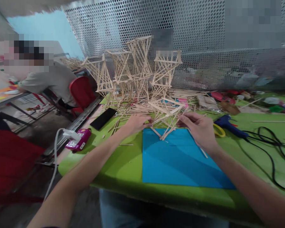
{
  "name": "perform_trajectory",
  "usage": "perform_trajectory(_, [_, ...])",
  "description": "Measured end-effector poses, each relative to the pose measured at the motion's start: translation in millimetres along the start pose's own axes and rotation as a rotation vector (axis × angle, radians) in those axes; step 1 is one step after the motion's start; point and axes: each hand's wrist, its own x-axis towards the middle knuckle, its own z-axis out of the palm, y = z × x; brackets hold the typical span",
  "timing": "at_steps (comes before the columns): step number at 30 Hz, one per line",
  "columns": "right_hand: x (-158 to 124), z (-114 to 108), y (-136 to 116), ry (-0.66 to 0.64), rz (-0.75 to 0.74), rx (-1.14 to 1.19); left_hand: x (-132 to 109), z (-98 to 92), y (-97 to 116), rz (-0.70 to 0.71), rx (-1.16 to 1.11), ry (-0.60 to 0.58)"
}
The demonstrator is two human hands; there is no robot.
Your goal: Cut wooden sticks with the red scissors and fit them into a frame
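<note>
- Both hands meet over a flat blue paper sheet (180, 158) on the green table (123, 167).
- Left hand (136, 124) and right hand (198, 128) each pinch a small unfinished frame of thin wooden sticks (167, 122).
- Beyond the fingers, loose sticks (137, 107) remain unused.
- Farther off, four finished stick towers (135, 68) stand upright.

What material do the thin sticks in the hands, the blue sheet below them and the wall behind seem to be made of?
The sticks, which both the left hand and the right hand hold, look like pale, unpainted wood or bamboo: straw colour, matte. The blue sheet is probably paper or thin foam: flat, matte, faintly creased. The wall panel looks like perforated metal: grey sheen, regular round holes.
</note>
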Motion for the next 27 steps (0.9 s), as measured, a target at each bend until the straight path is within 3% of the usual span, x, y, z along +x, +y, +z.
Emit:
perform_trajectory(6, [-4, 7, 5, -0.015, -0.017, -0.012, -3, -14.3, 5, -0.092, 0.034, 0.086])
perform_trajectory(9, [-2, 9, 9, -0.020, -0.005, -0.034, -6, -18.5, 5, 0.026, 0.009, 0.029])
perform_trajectory(12, [2, 10, 12, -0.021, 0.009, -0.025, -7, -14.5, 8, 0.176, -0.052, -0.065])
perform_trajectory(17, [6, 14, 12, -0.002, -0.011, -0.030, -3, -2.5, 18, 0.205, -0.082, -0.160])
perform_trajectory(22, [6, 18, 11, -0.001, -0.068, -0.086, 0, 1.9, 28, 0.238, -0.196, -0.179])
perform_trajectory(27, [5, 18, 10, 0.016, -0.078, -0.116, 2, 8.8, 30, 0.176, -0.165, -0.135])
